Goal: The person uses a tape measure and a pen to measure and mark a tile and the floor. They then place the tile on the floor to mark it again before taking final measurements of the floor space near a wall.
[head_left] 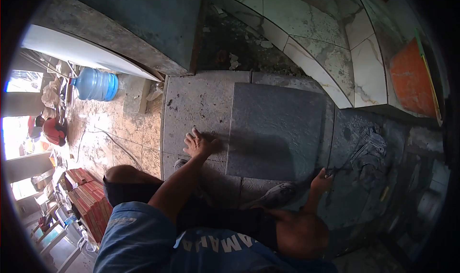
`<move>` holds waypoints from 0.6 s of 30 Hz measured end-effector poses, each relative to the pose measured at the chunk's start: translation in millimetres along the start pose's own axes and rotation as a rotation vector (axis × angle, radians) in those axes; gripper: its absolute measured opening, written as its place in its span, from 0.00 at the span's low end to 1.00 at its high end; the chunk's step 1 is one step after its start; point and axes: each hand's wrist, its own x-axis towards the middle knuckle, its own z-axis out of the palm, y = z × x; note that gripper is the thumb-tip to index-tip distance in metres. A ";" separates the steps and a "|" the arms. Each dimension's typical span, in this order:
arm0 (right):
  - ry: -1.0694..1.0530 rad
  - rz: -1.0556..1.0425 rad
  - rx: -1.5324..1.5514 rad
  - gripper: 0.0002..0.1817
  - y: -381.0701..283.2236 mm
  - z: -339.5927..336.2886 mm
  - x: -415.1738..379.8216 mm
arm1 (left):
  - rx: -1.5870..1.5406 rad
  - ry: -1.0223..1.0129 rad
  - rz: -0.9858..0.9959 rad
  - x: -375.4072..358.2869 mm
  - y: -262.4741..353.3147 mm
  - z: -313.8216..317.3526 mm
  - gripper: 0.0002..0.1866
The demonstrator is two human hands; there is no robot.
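Observation:
A dark grey square tile [278,124] lies over the paler floor tiles in front of me, its left edge beside my left hand [197,144]. That hand has its fingers spread, holds nothing, and is over a dusty light grey floor tile [196,103]. Off the dark tile's lower right corner is my right hand [321,182], fingers curled in shadow; I cannot tell what, if anything, is in them. A crumpled grey cloth [371,146] lies on the floor to its right.
A blue water jug [96,84] lies at the left, near a person in red [52,130]. Stacked red boxes [88,201] stand lower left. Beyond the tiles runs a rubble-filled strip [239,52], then marble-look tiled steps [316,38]. An orange panel [413,79] leans at the right.

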 end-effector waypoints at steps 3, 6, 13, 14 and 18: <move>0.063 0.020 -0.062 0.32 14.7 9.5 -4.8 | -0.057 0.012 0.066 18.4 -26.6 33.0 0.56; 0.086 -0.001 -0.158 0.29 26.1 20.8 -10.1 | -0.081 0.109 0.140 38.8 -42.1 54.6 0.51; 0.092 -0.035 -0.118 0.23 25.9 17.2 -12.9 | -0.079 0.155 0.161 35.8 -12.5 33.9 0.39; 0.089 -0.038 -0.116 0.23 25.4 16.2 -14.0 | -0.089 0.142 0.219 35.6 -7.1 30.0 0.39; 0.065 -0.008 -0.116 0.22 21.8 15.8 -14.3 | -0.063 0.144 0.309 35.0 -5.7 32.0 0.37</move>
